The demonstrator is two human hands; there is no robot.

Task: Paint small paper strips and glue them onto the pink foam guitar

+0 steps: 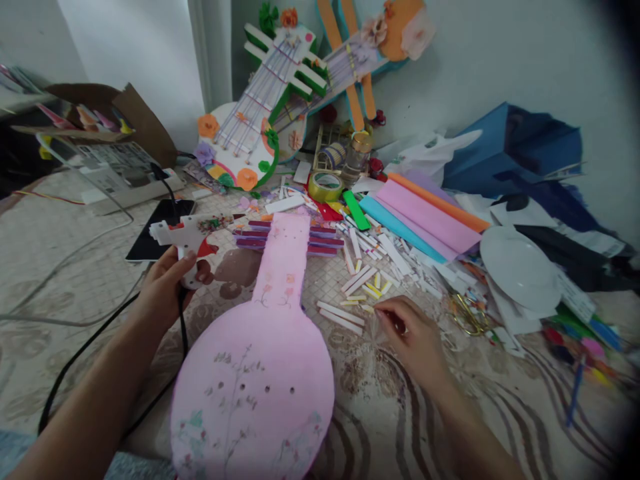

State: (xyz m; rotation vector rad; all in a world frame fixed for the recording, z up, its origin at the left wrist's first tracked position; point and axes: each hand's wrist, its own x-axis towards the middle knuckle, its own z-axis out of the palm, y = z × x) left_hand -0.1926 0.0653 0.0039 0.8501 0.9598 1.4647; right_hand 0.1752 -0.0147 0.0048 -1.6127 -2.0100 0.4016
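Note:
My left hand [173, 277] is closed round the handle of a white hot glue gun [190, 231], its nozzle pointing right and its black cord trailing below. In front of me lies a pink guitar-shaped board [253, 367] with drawn plants, several small holes and purple pegs [325, 243] across its neck. To the right of the board, my right hand [415, 337] rests low over the table with fingertips pinched at a small yellow strip [367, 309]. Just left of these fingertips lie two white strips [341, 318]; further yellow pieces [373, 291] lie beyond.
Two decorated model guitars [255, 107] lean at the back wall. Tape [325, 187], a glass jar [358, 159], coloured paper sheets [425, 217] and scattered paper strips crowd the far side. Scissors [470, 315] and a white plate [520, 267] are right. A phone [150, 233] and power strip [133, 190] are left.

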